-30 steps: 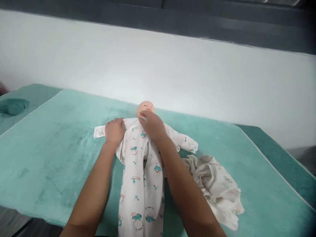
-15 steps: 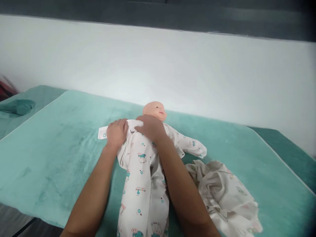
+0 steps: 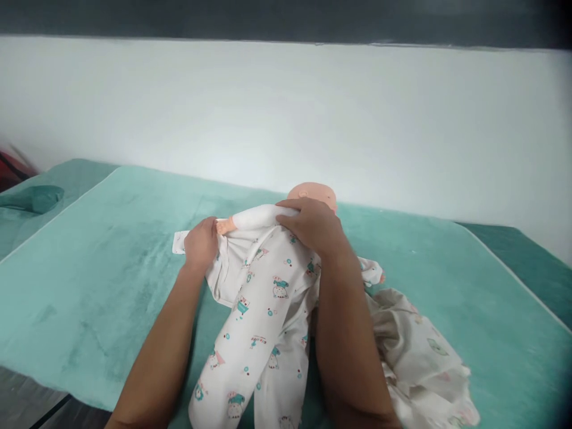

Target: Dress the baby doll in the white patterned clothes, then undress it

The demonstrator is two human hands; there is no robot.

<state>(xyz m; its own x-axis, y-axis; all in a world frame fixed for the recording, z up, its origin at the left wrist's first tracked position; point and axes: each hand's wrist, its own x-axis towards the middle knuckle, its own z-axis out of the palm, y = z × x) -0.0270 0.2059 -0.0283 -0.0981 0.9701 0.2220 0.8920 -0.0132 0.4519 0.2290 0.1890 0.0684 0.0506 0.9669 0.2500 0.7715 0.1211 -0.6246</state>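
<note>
Head view: left hand (image 3: 202, 243), left of centre, grasps garment sleeve (image 3: 179, 242) beside doll's (image 3: 255, 218) fingers; right hand (image 3: 310, 221), centre, clasps doll near shoulder. Best: sleeve wide, arm straight.

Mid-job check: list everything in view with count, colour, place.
doll: one, peach, centre
printed clothes: count unclear, white, on doll
crumpled cloth: one, off-white, lower right
cover: one, pale green, under doll
darker cloth: count unclear, deep green, both sides
wall: one, white, behind
band: one, dark grey, along top
object: one, red, left edge
floor: one, dark, lower left
left hand: one, bare, at doll's hand
right hand: one, bare, gripping doll's sleeve
</note>
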